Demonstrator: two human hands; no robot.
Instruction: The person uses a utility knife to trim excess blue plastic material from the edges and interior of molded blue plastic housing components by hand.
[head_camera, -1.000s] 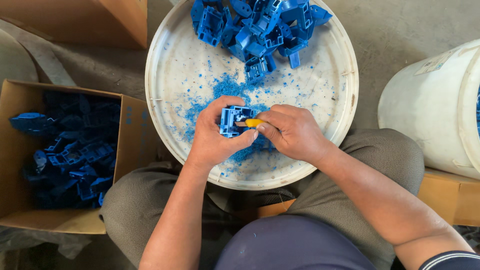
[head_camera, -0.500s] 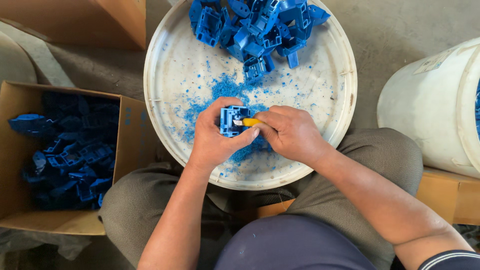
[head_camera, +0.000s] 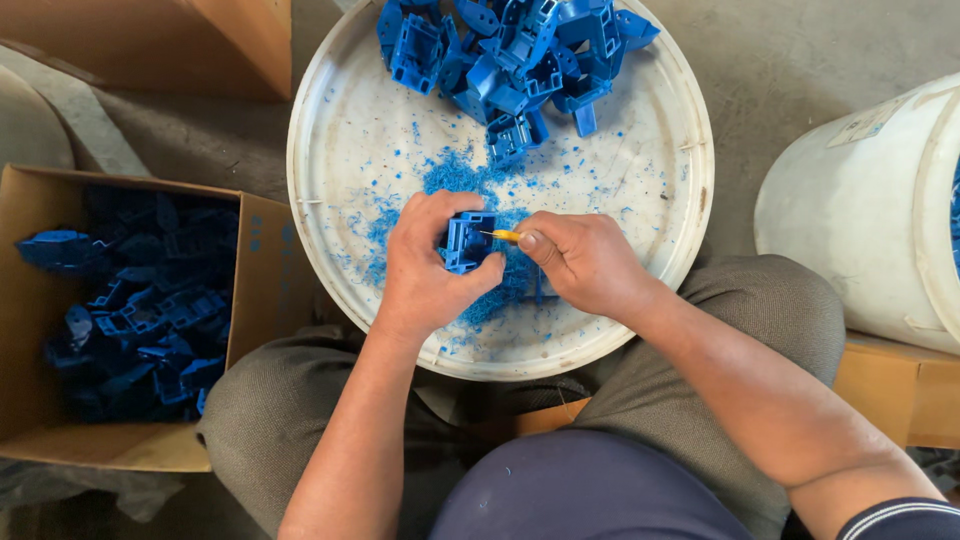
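Observation:
My left hand (head_camera: 425, 268) grips a small blue plastic part (head_camera: 468, 241) over a round white lid (head_camera: 340, 150) that rests on my lap. My right hand (head_camera: 580, 262) holds a thin yellow-handled tool (head_camera: 503, 236) with its tip against the part's right side. Blue shavings (head_camera: 445, 180) are scattered on the lid around and under both hands. A heap of several similar blue parts (head_camera: 510, 50) lies at the lid's far edge.
An open cardboard box (head_camera: 20, 330) at my left holds several blue parts (head_camera: 140, 310). A large white bucket (head_camera: 870, 210) stands at the right. Another cardboard box (head_camera: 180, 40) sits at the upper left, on a concrete floor (head_camera: 790, 60).
Both hands stay at the same spot on the lid. The blue part has turned slightly in my left hand and the tool tip has shifted a little along its edge.

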